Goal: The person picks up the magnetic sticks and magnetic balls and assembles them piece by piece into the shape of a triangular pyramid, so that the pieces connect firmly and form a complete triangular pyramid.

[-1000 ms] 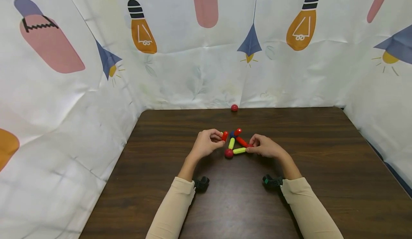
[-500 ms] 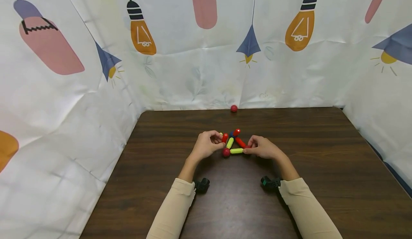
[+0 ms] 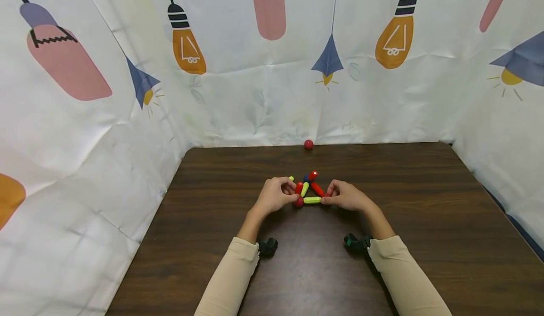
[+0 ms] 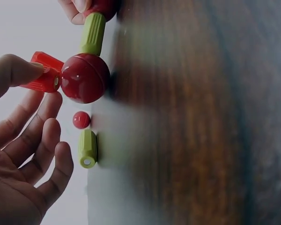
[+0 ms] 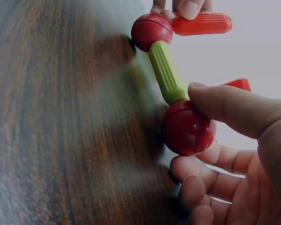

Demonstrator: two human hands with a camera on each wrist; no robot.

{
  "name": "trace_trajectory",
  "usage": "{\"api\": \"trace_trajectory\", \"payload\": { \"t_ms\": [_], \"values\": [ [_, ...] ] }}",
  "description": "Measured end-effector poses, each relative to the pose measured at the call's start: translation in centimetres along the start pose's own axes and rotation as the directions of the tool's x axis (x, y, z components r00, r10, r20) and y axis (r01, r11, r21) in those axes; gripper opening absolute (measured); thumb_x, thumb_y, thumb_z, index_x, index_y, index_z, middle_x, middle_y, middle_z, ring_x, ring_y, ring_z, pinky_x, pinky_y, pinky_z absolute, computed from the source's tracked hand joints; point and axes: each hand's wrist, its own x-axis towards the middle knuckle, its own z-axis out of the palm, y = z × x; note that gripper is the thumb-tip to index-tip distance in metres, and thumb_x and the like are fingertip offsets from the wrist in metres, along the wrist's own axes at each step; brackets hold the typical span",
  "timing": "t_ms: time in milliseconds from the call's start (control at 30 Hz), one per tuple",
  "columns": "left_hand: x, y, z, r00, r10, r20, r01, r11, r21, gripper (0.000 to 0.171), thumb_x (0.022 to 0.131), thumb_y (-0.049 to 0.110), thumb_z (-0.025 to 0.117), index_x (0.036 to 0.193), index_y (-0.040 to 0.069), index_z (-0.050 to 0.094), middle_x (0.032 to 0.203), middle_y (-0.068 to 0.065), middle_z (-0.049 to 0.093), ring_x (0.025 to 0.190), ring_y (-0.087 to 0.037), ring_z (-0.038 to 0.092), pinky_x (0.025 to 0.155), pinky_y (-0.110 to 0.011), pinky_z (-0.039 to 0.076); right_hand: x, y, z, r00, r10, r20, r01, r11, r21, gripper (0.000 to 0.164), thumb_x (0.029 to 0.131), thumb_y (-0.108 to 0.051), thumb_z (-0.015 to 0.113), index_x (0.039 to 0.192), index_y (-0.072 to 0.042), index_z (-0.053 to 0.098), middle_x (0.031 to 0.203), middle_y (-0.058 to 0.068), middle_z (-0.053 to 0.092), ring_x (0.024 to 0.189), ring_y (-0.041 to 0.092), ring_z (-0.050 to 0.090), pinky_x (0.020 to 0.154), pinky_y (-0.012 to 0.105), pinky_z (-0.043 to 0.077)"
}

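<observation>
In the head view, a triangle of magnetic building rods and balls lies on the table between both hands. My left hand (image 3: 275,197) pinches a red rod (image 4: 48,79) between thumb and fingers, its end right at the near-left red ball (image 4: 85,78). My right hand (image 3: 349,197) grips the red ball (image 5: 188,128) at the right corner. A green rod (image 3: 312,200) joins those two balls. Another green rod (image 3: 304,189) and a red rod (image 3: 318,189) run back to a blue ball (image 3: 306,178), where a further red rod (image 3: 313,175) sticks up.
Behind my left fingers lies a loose green rod (image 3: 291,178). One loose red ball (image 3: 308,144) sits at the back edge of the dark wooden table (image 3: 382,165). A printed white cloth (image 3: 263,98) hangs behind it.
My left hand has moved slightly right and nearer, bringing the red rod to the near-left ball. Earlier, my right hand shifted a little left with the triangle's near side.
</observation>
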Motion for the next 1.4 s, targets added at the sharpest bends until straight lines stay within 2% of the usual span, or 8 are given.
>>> {"api": "trace_trajectory", "payload": {
  "t_ms": [433, 733, 1133, 1400],
  "values": [
    [-0.12, -0.07, 0.12, 1.0, 0.006, -0.001, -0.006, 1.0, 0.009, 0.019, 0.087, 0.017, 0.08, 0.102, 0.008, 0.074, 0.09, -0.002, 0.074, 0.076, -0.01, 0.065, 0.071, -0.025, 0.055, -0.04, 0.02, -0.2, 0.999, -0.011, 0.033, 0.011, 1.0, 0.003, 0.036, 0.093, -0.036, 0.076, 0.103, -0.007, 0.058, 0.077, 0.003, 0.06, 0.065, 0.017, 0.053, 0.061, 0.031, 0.047],
    [-0.11, -0.01, 0.12, 1.0, 0.024, -0.011, -0.024, 0.999, 0.03, 0.021, 0.093, 0.022, 0.077, 0.109, 0.009, 0.074, 0.092, -0.002, 0.074, 0.079, -0.01, 0.065, 0.071, -0.025, 0.055, -0.16, 0.05, -0.36, 0.99, -0.085, 0.11, 0.087, 0.996, -0.015, 0.031, 0.096, -0.028, 0.073, 0.111, -0.005, 0.06, 0.082, 0.004, 0.061, 0.064, 0.017, 0.055, 0.062, 0.03, 0.047],
    [-0.18, 0.32, 0.24, 0.998, 0.053, -0.023, -0.052, 0.997, 0.056, 0.021, 0.092, 0.022, 0.078, 0.109, 0.01, 0.077, 0.091, -0.001, 0.073, 0.078, -0.01, 0.062, 0.07, -0.024, 0.052, -0.16, -0.3, -0.04, 0.986, -0.132, 0.098, 0.131, 0.991, 0.008, 0.031, 0.097, -0.027, 0.072, 0.111, -0.002, 0.06, 0.081, 0.008, 0.063, 0.065, 0.019, 0.055, 0.06, 0.03, 0.045],
    [-0.35, 0.37, 0.16, 0.998, 0.057, -0.034, -0.055, 0.996, 0.063, 0.022, 0.094, 0.021, 0.076, 0.114, 0.011, 0.076, 0.102, -0.003, 0.074, 0.086, -0.013, 0.067, 0.077, -0.028, 0.056, -0.16, -0.47, 0.33, 0.99, -0.105, 0.098, 0.105, 0.994, -0.001, 0.031, 0.096, -0.031, 0.073, 0.107, -0.005, 0.06, 0.079, 0.004, 0.064, 0.065, 0.019, 0.057, 0.061, 0.03, 0.046]
  ]
}}
